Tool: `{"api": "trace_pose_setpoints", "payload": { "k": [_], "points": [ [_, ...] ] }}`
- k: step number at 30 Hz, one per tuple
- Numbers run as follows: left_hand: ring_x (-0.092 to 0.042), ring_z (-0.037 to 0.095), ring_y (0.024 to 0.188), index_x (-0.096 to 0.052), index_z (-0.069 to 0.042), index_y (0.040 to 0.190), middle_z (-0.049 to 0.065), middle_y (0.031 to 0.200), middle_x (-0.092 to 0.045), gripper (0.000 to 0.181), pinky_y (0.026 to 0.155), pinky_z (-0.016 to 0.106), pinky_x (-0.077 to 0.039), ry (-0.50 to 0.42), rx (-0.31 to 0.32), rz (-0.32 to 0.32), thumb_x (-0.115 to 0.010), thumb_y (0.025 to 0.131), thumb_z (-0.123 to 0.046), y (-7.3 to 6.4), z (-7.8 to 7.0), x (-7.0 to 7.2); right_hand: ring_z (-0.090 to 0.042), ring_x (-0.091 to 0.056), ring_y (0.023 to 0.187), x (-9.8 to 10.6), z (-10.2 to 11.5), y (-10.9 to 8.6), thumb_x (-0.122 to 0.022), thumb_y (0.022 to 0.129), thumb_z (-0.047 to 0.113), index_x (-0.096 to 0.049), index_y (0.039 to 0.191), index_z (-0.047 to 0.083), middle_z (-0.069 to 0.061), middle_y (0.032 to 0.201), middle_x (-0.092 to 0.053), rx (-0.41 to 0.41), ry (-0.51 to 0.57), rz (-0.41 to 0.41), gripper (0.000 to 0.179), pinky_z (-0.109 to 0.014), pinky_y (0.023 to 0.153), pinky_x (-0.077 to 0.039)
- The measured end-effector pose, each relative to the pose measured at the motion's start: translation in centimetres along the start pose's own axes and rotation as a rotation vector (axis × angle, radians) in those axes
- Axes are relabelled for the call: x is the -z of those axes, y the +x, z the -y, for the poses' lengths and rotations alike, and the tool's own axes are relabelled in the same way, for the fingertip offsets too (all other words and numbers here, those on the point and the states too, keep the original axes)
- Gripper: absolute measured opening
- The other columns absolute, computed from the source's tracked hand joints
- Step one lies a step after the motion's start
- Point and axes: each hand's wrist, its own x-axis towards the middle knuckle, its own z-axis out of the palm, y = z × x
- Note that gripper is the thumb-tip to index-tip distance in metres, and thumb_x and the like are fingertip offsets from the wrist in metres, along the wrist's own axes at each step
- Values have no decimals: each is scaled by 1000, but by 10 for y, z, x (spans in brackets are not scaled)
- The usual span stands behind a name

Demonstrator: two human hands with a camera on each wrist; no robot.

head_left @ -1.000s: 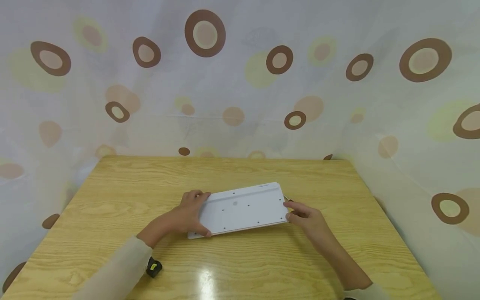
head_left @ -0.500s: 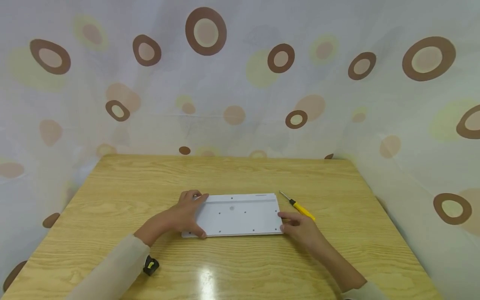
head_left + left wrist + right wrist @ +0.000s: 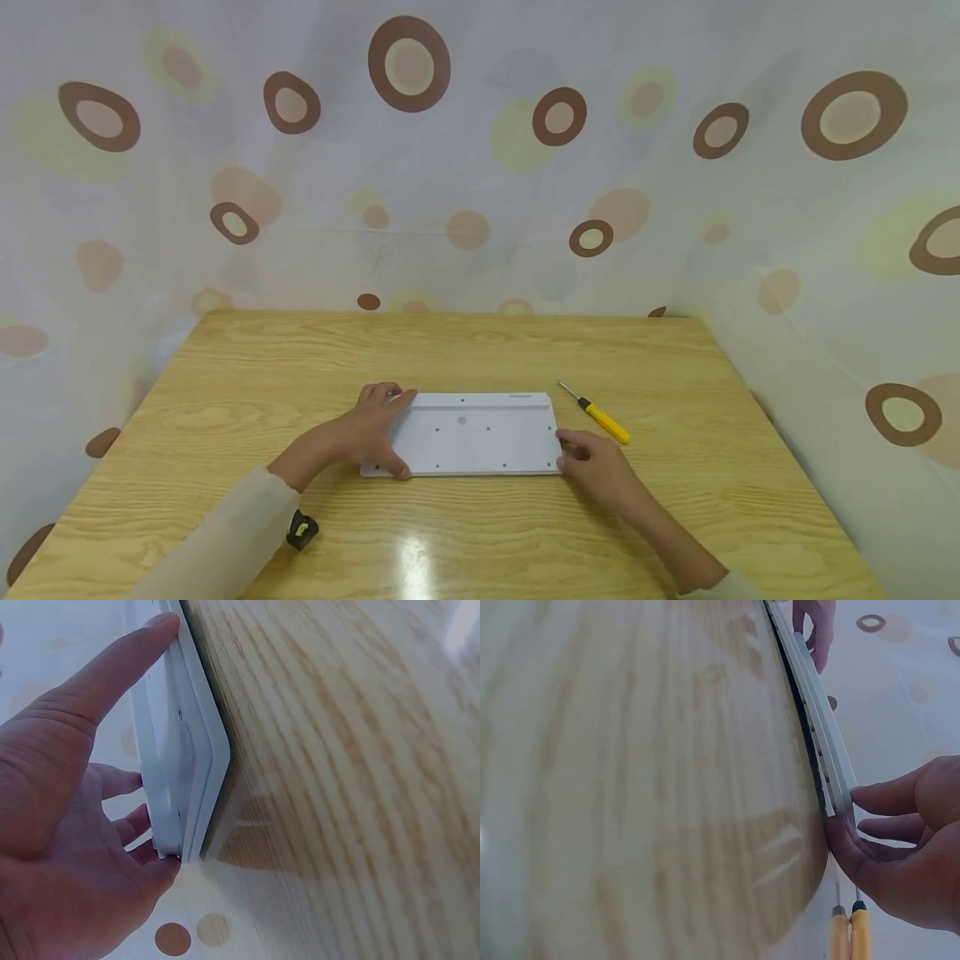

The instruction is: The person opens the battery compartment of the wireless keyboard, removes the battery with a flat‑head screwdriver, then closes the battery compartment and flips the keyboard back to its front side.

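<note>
A white keyboard (image 3: pixel 480 437) is underside up low over the table, small dark screw holes dotting its back. Its left end is in my left hand (image 3: pixel 367 433), thumb on the near edge and fingers at the far edge. In the left wrist view, the left thumb (image 3: pixel 112 671) lies along the keyboard's edge (image 3: pixel 199 757). At the right end, my right hand (image 3: pixel 600 471) pinches the keyboard's side close to the near corner. The right wrist view shows the right fingers (image 3: pixel 892 795) above and below the keyboard's edge (image 3: pixel 821 724).
A yellow-handled screwdriver (image 3: pixel 603 422) lies on the table just right of the keyboard. Partly behind the left sleeve is a small black object (image 3: pixel 302 530) with a yellow patch. A patterned curtain (image 3: pixel 465 167) stands behind the wooden table (image 3: pixel 465 542).
The keyboard's raised right side has come down and toward me, and the keyboard is now level. The screwdriver, mostly hidden earlier, is in full view. Both hands keep their hold.
</note>
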Motion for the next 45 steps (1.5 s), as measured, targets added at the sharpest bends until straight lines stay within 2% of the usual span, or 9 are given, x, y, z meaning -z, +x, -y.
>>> {"api": "trace_pose_setpoints", "payload": {
  "k": [9, 21, 26, 30, 33, 37, 41, 45],
  "points": [
    [-13, 38, 146, -25, -11, 160, 16, 160, -20, 121, 113, 59, -31, -13, 1, 19, -94, 66, -41, 0, 4, -3, -23, -68, 101, -3, 5, -9, -71, 90, 3, -64, 131, -2, -16, 128, -67, 50, -64, -7, 42, -39, 86, -57],
    [-15, 38, 145, -25, -12, 160, 15, 159, -22, 119, 112, 58, -34, 16, 0, 33, -94, 67, -41, 1, 4, -1, -23, -69, 101, 0, 9, -4, -73, 90, 4, -67, 127, -1, -13, 120, -69, 86, -122, 23, 38, -40, 86, -57],
    [-16, 39, 145, -25, -10, 160, 17, 159, -22, 120, 112, 57, -34, 24, 3, 36, -94, 67, -40, 1, 0, 1, -22, -66, 106, 7, 9, 7, -70, 95, 14, -62, 135, 2, -10, 125, -68, 27, -67, 70, 43, -41, 90, -56],
    [-17, 39, 145, -25, -10, 160, 17, 159, -22, 119, 112, 57, -34, 33, 1, 40, -94, 68, -40, -1, -2, 3, -28, -63, 114, 8, 7, 18, -68, 96, 16, -57, 139, 1, -14, 129, -66, 18, 22, 54, 47, -44, 94, -53],
    [-17, 39, 145, -25, -11, 160, 17, 159, -22, 118, 112, 57, -35, 34, 3, 42, -94, 68, -40, -3, -2, 3, -32, -60, 118, 6, 8, 27, -67, 96, 15, -57, 140, 1, -17, 130, -64, 19, 107, 24, 47, -42, 94, -53],
    [-15, 40, 146, -25, -10, 160, 18, 160, -21, 119, 113, 57, -33, 33, 3, 48, -94, 68, -41, -4, -3, 4, -30, -58, 120, 4, 8, 36, -66, 97, 19, -58, 139, 5, -16, 130, -63, -18, 182, 8, 45, -35, 91, -53],
    [-16, 40, 147, -24, -9, 160, 18, 160, -21, 119, 114, 56, -32, 60, 10, 46, -92, 69, -44, -3, -2, 5, -28, -57, 121, 1, 8, 44, -66, 98, 21, -59, 139, 7, -16, 130, -63, -33, 214, 7, 44, -30, 91, -51],
    [-21, 39, 146, -29, -10, 159, 16, 159, -26, 109, 114, 55, -33, 88, 13, 20, -87, 75, -48, -1, -2, 5, -27, -58, 119, -2, 8, 51, -66, 98, 19, -60, 138, 6, -16, 129, -63, -36, 219, -7, 43, -28, 90, -51]
  ]
}}
